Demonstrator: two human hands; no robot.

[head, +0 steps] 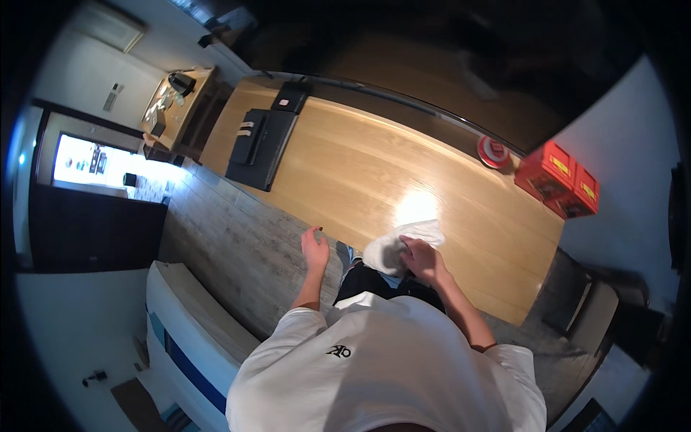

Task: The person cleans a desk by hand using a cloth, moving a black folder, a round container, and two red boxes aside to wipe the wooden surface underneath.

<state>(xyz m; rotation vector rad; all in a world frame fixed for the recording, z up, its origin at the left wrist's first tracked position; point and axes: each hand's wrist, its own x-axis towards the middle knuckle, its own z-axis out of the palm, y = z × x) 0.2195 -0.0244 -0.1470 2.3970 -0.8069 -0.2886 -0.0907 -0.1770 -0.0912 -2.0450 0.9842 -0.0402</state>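
A long wooden desk (345,156) stretches across the view before me. My right hand (424,260) grips a white cloth (388,248), which lies partly over the desk's near edge and partly hangs in front of it. A bright light reflection shows on the wood just beyond the cloth. My left hand (316,249) is at the near edge, left of the cloth, fingers loosely curled; a small dark thing shows at its fingertips, too small to identify.
Black folders (264,146) and a black box (290,97) lie at the desk's left. A red round tin (492,152) and red boxes (559,178) stand at the right. A large dark screen (432,59) rises behind; a bed (194,324) is lower left, a chair (588,308) lower right.
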